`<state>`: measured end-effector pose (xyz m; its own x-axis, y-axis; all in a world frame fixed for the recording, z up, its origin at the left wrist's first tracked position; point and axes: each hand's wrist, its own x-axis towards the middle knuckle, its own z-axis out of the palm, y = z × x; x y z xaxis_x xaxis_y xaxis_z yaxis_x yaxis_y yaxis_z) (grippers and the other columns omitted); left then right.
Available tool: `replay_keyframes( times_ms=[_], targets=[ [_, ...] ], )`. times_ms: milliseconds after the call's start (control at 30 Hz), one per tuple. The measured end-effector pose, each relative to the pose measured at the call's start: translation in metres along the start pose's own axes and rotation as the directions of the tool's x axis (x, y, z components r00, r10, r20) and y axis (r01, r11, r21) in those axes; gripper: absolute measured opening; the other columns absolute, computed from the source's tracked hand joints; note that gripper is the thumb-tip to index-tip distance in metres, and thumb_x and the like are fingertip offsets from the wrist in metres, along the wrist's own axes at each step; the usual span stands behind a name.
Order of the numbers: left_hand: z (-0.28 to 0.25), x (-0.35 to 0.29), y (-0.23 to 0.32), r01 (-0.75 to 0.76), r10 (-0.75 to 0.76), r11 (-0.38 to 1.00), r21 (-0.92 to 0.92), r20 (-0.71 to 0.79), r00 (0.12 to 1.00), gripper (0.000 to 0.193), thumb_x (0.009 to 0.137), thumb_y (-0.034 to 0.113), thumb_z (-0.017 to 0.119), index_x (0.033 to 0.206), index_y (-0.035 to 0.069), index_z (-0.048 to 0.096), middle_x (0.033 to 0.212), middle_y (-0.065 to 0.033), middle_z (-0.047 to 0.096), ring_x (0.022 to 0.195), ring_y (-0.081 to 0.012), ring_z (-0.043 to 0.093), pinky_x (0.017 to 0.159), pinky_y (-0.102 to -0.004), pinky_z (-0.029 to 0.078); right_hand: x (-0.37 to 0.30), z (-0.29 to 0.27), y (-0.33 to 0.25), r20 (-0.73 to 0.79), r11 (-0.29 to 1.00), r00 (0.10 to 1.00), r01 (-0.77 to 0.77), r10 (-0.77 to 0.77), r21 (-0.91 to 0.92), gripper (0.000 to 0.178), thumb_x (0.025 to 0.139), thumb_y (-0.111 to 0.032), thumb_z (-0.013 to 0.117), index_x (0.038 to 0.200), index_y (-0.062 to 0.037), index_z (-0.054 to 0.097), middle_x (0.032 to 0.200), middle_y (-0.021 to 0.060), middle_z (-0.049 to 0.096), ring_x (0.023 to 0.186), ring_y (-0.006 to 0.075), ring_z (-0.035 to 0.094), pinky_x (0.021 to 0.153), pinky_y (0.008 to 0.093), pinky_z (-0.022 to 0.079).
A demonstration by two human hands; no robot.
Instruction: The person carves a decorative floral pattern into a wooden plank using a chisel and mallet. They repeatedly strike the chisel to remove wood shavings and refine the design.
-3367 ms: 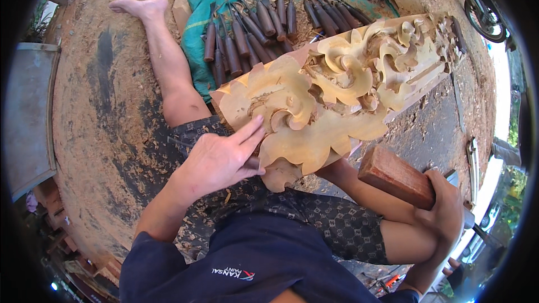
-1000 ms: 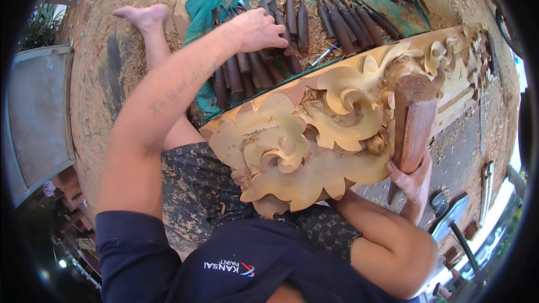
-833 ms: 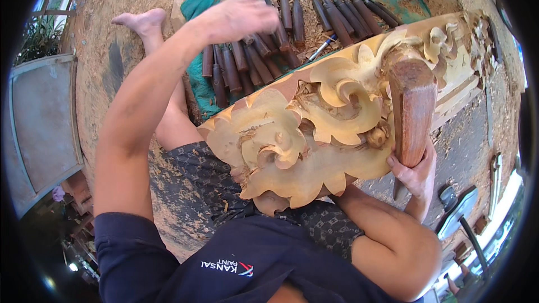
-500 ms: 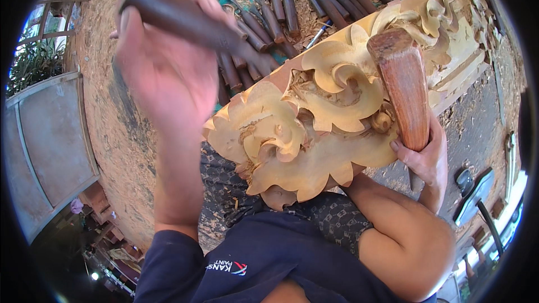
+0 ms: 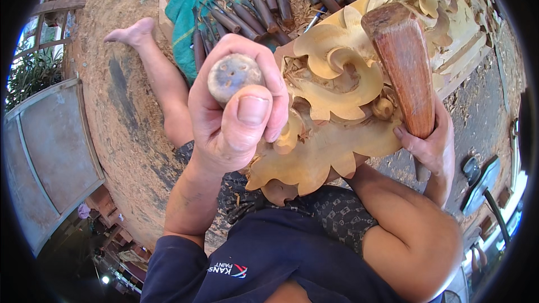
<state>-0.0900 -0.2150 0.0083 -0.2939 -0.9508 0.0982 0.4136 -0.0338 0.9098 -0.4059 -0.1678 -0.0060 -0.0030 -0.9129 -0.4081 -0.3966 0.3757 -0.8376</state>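
Note:
In my left hand (image 5: 238, 134), raised over the left end of the carving, is a wood-carving chisel (image 5: 233, 76). Its round butt end shows, and the fist hides its blade. My right hand (image 5: 433, 145) grips a reddish-brown wooden mallet (image 5: 407, 73) low down, with the thick end pointing away from me. Beneath both hands lies a yellowish carved wooden panel (image 5: 337, 148) with scrolls and scalloped leaf edges, reaching from my lap to the far right. Part of its left end is covered by my left hand.
Several dark-handled chisels (image 5: 264, 11) lie fanned out on a green cloth (image 5: 185, 28) strewn with wood chips, beyond the panel. A blue pen (image 5: 315, 18) is among them. My bare foot (image 5: 132, 31) rests at the far left. A grey metal panel (image 5: 53, 163) stands at left.
My left hand has moved right and closer in, turning the chisel from lying sideways to butt end up. My right hand keeps the mallet in nearly the same place.

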Motion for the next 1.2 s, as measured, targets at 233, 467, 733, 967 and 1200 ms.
replay_keyframes(
  times_ms=[233,467,733,967,1200],
  targets=[
    [0.001,-0.005,-0.006,-0.013,0.011,0.998,-0.068,-0.029,1.0,0.036,0.101,0.027,0.072,0.11,-0.001,0.052,0.077,-0.0039,0.059,0.055,-0.0039,0.05,0.049,-0.0203,0.041,-0.002,-0.004,0.003,0.029,0.998,0.998,-0.054,0.055,-0.016,0.083,0.07,-0.019,0.088,0.141,0.005,0.055,0.116,0.008,0.069,0.104,0.0149,0.063,0.095,0.0325,0.052],
    [0.011,-0.008,-0.005,0.028,-0.026,0.997,0.077,-0.029,0.999,0.023,0.093,0.002,0.073,0.11,-0.002,0.058,0.087,-0.0013,0.062,0.068,-0.0036,0.056,0.062,-0.0202,0.047,0.008,-0.034,-0.08,-0.053,0.984,0.999,-0.022,0.013,-0.176,0.067,0.074,-0.009,0.08,0.136,0.0051,0.058,0.112,0.0126,0.07,0.1,0.0202,0.068,0.096,0.0329,0.052],
    [0.034,-0.001,-0.021,0.113,-0.116,0.979,0.168,0.01,0.993,0.013,0.097,0.005,0.072,0.104,0.002,0.06,0.083,0.0043,0.061,0.071,-0.0011,0.056,0.063,-0.0203,0.046,0.033,-0.1,-0.116,0.253,0.514,0.793,0.565,-0.554,-0.645,0.079,0.074,0.003,0.075,0.148,0.001,0.05,0.129,0.0131,0.067,0.119,0.0209,0.064,0.101,0.035,0.052],
    [0.035,-0.012,-0.029,0.075,-0.063,0.988,0.131,-0.098,0.993,0.012,0.099,0.0,0.067,0.101,0.004,0.056,0.075,0.0055,0.056,0.059,-0.0006,0.05,0.052,-0.0193,0.04,0.024,-0.031,-0.131,0.445,0.427,0.685,0.717,-0.577,-0.551,0.056,0.067,0.006,0.077,0.121,-0.0052,0.065,0.093,0.012,0.072,0.088,0.0304,0.074,0.078,0.0412,0.056],
    [0.028,-0.018,-0.035,0.032,-0.036,0.992,0.12,0.025,0.999,0.015,0.097,0.003,0.071,0.102,0.003,0.056,0.08,0.0018,0.06,0.065,-0.003,0.054,0.055,-0.0209,0.044,0.028,-0.038,-0.138,0.075,0.841,0.867,0.496,-0.493,-0.215,0.028,0.086,-0.01,0.077,0.109,-0.0011,0.063,0.08,0.0084,0.071,0.069,0.0221,0.072,0.056,0.0324,0.055]
  ],
)
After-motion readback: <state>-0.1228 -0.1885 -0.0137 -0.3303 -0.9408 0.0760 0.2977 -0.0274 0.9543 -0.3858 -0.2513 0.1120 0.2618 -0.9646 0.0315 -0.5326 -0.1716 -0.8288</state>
